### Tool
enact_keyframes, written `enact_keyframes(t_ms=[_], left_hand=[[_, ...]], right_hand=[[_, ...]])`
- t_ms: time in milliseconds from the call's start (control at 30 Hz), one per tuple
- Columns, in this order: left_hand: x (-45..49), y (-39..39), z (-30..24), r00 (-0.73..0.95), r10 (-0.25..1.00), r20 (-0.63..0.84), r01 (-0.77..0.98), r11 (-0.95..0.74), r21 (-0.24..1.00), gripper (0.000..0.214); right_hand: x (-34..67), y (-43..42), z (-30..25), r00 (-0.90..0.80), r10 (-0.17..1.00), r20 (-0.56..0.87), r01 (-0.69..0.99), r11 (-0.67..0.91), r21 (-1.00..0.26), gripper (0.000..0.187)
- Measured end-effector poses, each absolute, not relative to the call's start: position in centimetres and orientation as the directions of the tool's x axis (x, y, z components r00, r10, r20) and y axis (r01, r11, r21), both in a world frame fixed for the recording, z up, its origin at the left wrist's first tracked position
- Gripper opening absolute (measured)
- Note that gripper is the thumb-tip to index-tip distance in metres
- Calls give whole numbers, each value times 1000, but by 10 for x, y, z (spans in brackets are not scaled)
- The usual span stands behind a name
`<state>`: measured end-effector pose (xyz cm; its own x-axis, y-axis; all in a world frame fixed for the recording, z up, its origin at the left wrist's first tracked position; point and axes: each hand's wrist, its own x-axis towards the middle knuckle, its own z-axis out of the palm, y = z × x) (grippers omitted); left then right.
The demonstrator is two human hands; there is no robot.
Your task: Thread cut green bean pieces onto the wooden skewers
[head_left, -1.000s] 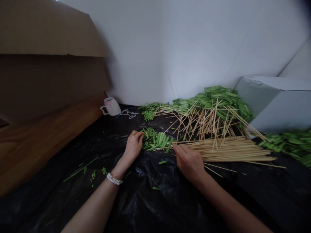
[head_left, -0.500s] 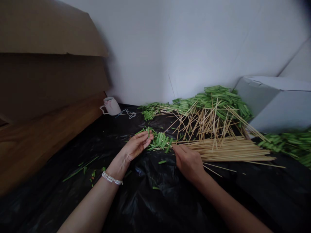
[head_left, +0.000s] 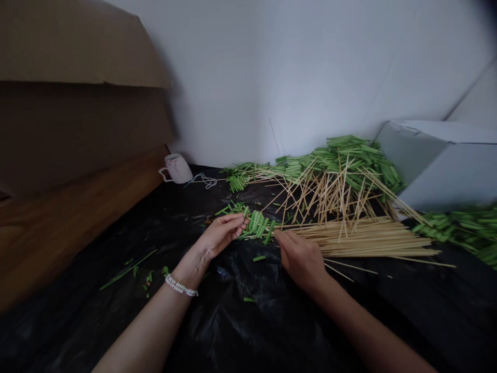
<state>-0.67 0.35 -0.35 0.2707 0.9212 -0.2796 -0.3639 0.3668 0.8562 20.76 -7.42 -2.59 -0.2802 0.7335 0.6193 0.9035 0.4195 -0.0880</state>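
In the middle of the head view, a row of cut green stalk pieces (head_left: pixel 258 225) sits side by side, threaded on a thin skewer. My left hand (head_left: pixel 225 230), with a beaded bracelet at the wrist, pinches another green piece (head_left: pixel 246 211) at the left end of that row. My right hand (head_left: pixel 298 254) is closed around the skewer at the row's right end; its fingers hide most of the stick. Loose green pieces (head_left: pixel 232 207) lie just beyond my left fingertips. Right of my right hand lies a thick bundle of bare bamboo skewers (head_left: pixel 380 238).
Filled skewers are heaped in a green pile (head_left: pixel 349 155) against the wall, bare ends toward me. More greens (head_left: pixel 462 230) lie at the right by a white box (head_left: pixel 446 160). A mug (head_left: pixel 177 169) stands back left, near a cardboard box (head_left: pixel 85 114). Black plastic sheeting (head_left: pixel 240 331) covers the surface.
My left hand has shifted slightly right, bringing the pinched green piece from above the row's left end down against it. My right hand has stayed nearly in place.
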Motion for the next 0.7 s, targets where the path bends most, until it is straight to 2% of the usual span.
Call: enact_keyframes(t_ms=[700], left_hand=[[-6, 2, -2, 270, 919, -288, -349, 372, 860, 18]], right_hand=[[207, -74, -27, -269, 741, 616, 910, 405, -91, 29]])
